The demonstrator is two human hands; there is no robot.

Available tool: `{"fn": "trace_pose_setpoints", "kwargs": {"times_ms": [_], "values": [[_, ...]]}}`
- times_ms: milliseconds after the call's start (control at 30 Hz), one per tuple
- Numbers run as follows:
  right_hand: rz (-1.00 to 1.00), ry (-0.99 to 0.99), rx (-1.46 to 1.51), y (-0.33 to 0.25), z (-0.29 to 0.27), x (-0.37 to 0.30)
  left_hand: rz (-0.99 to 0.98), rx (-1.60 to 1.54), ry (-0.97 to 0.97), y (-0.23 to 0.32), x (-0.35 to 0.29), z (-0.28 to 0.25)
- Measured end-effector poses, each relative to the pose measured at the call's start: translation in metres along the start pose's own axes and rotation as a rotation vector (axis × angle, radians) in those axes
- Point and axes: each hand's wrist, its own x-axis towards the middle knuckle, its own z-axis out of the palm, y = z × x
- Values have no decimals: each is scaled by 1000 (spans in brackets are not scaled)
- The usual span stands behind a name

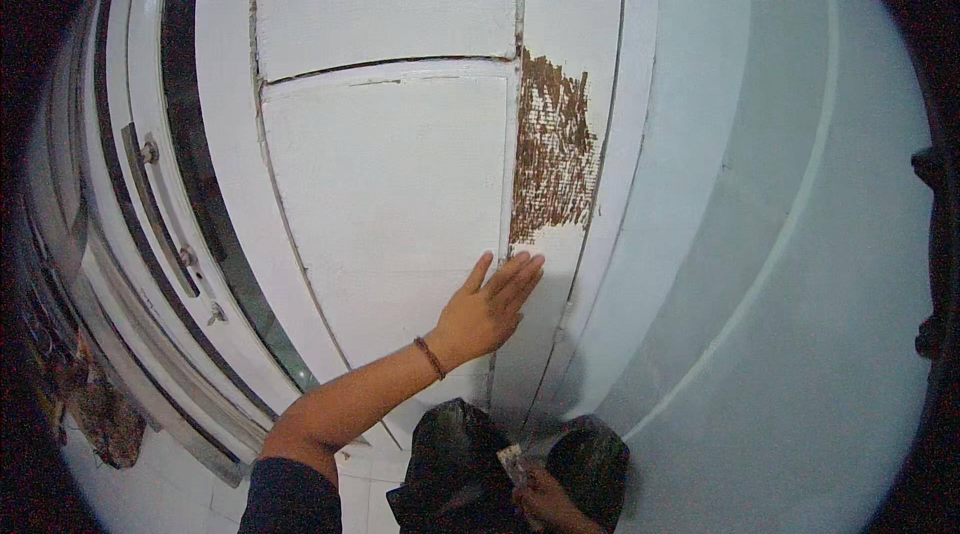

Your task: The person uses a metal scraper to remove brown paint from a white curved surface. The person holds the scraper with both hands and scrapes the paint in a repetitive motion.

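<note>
My left hand (485,312) lies with fingers stretched out against the white painted wooden panel (390,164), a dark bracelet on its wrist. Just above its fingertips is a rough brown patch (552,149), where the white paint is broken up and flecks of white show among the brown. Low down, between my dark-clad knees, my right hand (550,502) is closed around a small flat pale thing (512,462). Its kind is too unclear to tell, and its lower part is hidden in the fingers.
A white door (140,44) with a long metal handle (158,209) and a key in its lock (214,313) stands at the left. Pale wall (800,284) curves along the right. White floor tiles (360,499) show below, and a brownish bundle (100,409) sits at the far left.
</note>
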Motion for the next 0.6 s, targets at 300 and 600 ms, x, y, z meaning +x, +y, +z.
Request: {"fn": "trace_pose_setpoints", "kwargs": {"times_ms": [300, 600], "values": [[13, 81, 71, -61, -5, -19, -448, -641, -251, 52, -137, 19], [-78, 168, 95, -93, -26, -3, -694, -901, -931, 97, -226, 1]]}}
